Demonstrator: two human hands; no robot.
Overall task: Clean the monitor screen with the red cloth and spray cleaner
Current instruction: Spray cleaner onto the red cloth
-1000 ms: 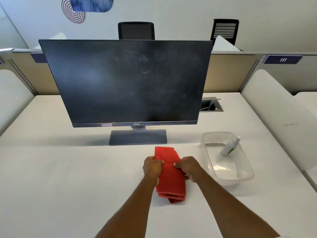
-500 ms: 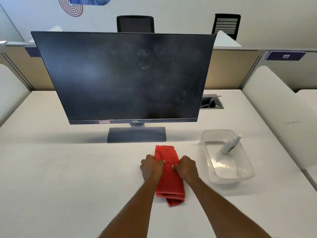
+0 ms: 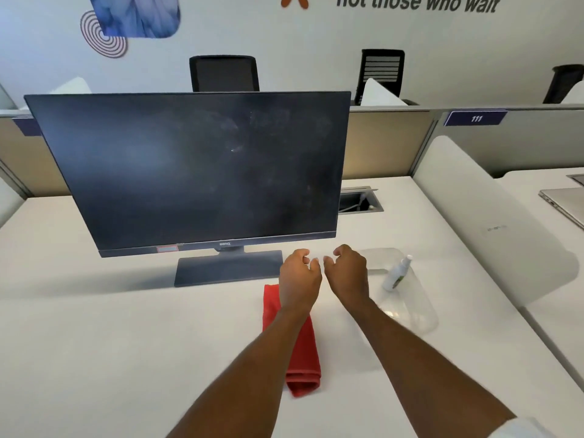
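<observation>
A black monitor (image 3: 196, 165) with a smudged, dusty screen stands on the white desk (image 3: 94, 343). The folded red cloth (image 3: 303, 358) lies flat on the desk in front of the monitor's base, partly hidden under my left forearm. My left hand (image 3: 298, 276) and my right hand (image 3: 347, 273) hover side by side above the desk beyond the cloth, fingers loosely curled, holding nothing. A small white spray bottle (image 3: 396, 273) leans inside a clear plastic tray (image 3: 420, 314) just right of my right hand.
A cable opening (image 3: 358, 200) sits in the desk behind the monitor's right edge. White dividers (image 3: 480, 222) border the desk on the right, with a laptop (image 3: 565, 203) on the neighbouring desk. Office chairs (image 3: 224, 74) stand behind the back partition.
Both hands have let go of the red cloth and risen forward toward the monitor. The cloth stays on the desk. The camera view has tilted up.
</observation>
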